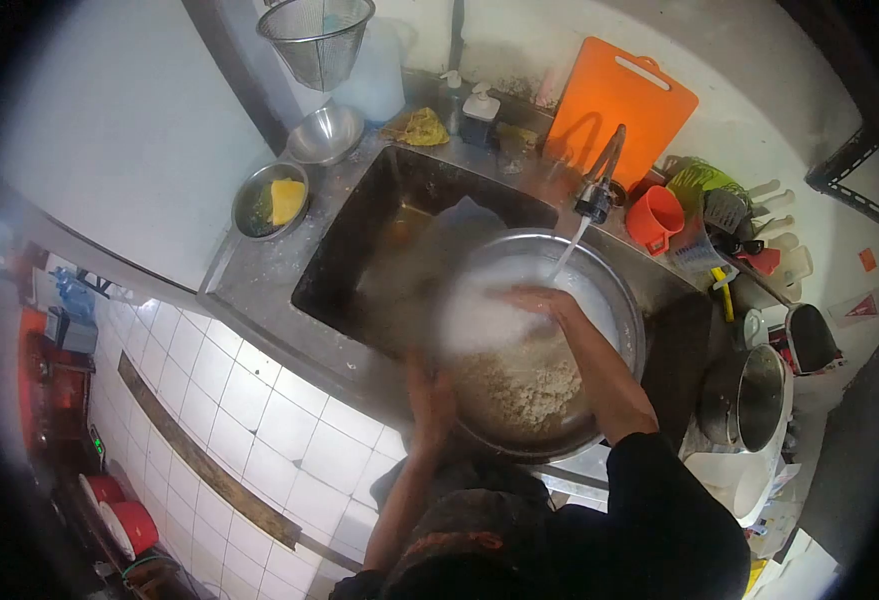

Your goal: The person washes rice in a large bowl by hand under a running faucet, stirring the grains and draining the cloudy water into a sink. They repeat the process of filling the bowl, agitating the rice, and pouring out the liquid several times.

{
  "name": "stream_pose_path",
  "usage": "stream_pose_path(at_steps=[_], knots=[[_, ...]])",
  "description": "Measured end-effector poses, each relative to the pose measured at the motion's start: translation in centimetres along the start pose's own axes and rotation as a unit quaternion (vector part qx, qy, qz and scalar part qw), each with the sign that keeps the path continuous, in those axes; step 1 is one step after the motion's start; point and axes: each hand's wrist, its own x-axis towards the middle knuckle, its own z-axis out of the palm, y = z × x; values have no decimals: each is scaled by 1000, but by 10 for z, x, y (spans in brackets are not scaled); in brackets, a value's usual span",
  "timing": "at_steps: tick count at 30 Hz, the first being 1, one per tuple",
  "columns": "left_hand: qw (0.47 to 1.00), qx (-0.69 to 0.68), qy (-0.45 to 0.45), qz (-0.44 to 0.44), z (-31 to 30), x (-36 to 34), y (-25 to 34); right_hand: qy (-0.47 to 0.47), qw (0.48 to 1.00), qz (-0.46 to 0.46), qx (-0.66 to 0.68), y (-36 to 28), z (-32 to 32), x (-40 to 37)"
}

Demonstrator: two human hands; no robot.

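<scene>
A large round metal bowl (pixel 636 330) rests over the right part of the sink (pixel 334 270). Cloudy, foamy water and a heap of pale, lumpy grains (pixel 539 385), which look like rice, lie inside it. From the faucet (pixel 595 200) a stream of water runs into the bowl. My right hand (pixel 537 303) reaches over the bowl with fingers stretched out flat at the water's surface, holding nothing. At the near left rim, my left hand (pixel 431 395) grips the bowl. A hazy smudge in the picture blurs the bowl's left side and my left fingertips.
An orange cutting board (pixel 619 105) leans on the wall behind the faucet. A red mug (pixel 654 218), utensils and a metal pot (pixel 749 400) stand on the right. Small metal bowls (pixel 325 135) sit at the left, with a mesh strainer (pixel 319 45) hanging above.
</scene>
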Motion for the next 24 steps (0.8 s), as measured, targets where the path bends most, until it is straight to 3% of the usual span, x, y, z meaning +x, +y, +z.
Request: stream_pose_path(at_steps=[2,3,6,8,9,11,13,15,16,19,21,23,24], knots=[[1000,11,20,16,-1,1,-7,-43,990,-39,-128,11,6,0],[1000,-5,0,12,-3,1,-1,-42,990,-38,-129,13,12,-12],[1000,-2,-7,10,-2,2,-7,10,990,-74,-119,-1,44,-84],[1000,18,8,12,-3,0,-9,53,954,-100,-277,-13,64,-117],[1000,14,4,19,-4,-1,-2,51,954,-98,-278,-8,78,-129],[1000,9,1,25,-3,-1,0,176,900,-78,-391,8,107,-151],[1000,11,17,4,-1,-1,-2,174,903,-64,-387,10,112,-155],[1000,7,-12,-13,-7,-2,5,170,914,35,-367,-6,111,-157],[999,2,-41,-26,-8,-1,8,172,914,35,-366,4,108,-147],[1000,0,-13,-5,-5,1,-6,182,904,23,-387,49,92,-89],[1000,-1,-11,-7,-4,2,-4,187,900,1,-394,43,73,-71],[1000,-2,-13,-12,-5,1,-7,147,953,88,-250,27,56,-61],[1000,-4,-23,6,-5,3,-15,148,953,88,-250,38,63,-49]])
